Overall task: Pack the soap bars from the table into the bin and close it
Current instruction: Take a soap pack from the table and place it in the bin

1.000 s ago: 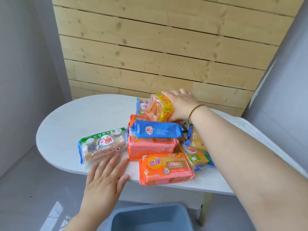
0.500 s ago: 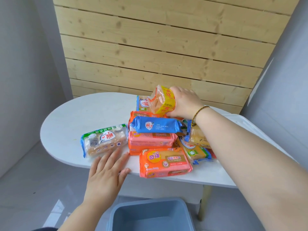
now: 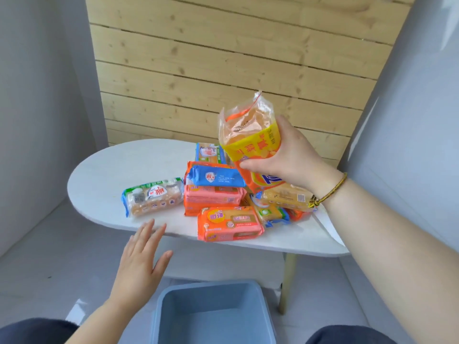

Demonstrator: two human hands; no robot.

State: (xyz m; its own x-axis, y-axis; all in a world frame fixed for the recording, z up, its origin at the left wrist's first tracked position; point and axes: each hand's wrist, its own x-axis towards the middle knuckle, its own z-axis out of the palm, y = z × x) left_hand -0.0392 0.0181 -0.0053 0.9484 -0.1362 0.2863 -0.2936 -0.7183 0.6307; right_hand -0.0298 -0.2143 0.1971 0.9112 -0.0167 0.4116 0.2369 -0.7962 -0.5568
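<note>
My right hand (image 3: 290, 155) grips a yellow and orange soap pack (image 3: 250, 137) and holds it up above the pile. Several wrapped soap bars lie heaped on the white oval table (image 3: 111, 175): a blue one (image 3: 213, 177) on top of pink packs (image 3: 213, 198), an orange pack (image 3: 229, 223) at the front edge, and a green-edged clear pack (image 3: 152, 196) alone to the left. My left hand (image 3: 140, 261) hovers open, fingers spread, below the table's front edge. The open blue-grey bin (image 3: 211, 316) stands on the floor beneath, with nothing visible inside.
A pale wooden slat wall (image 3: 223, 58) rises behind the table. A white lid-like panel (image 3: 332, 229) lies under my right forearm at the table's right end. A table leg (image 3: 285, 281) stands right of the bin. Grey walls close in on both sides.
My right hand has lifted the yellow and orange soap pack off the pile and raised it toward me. My left hand has drawn back from the table edge, staying open.
</note>
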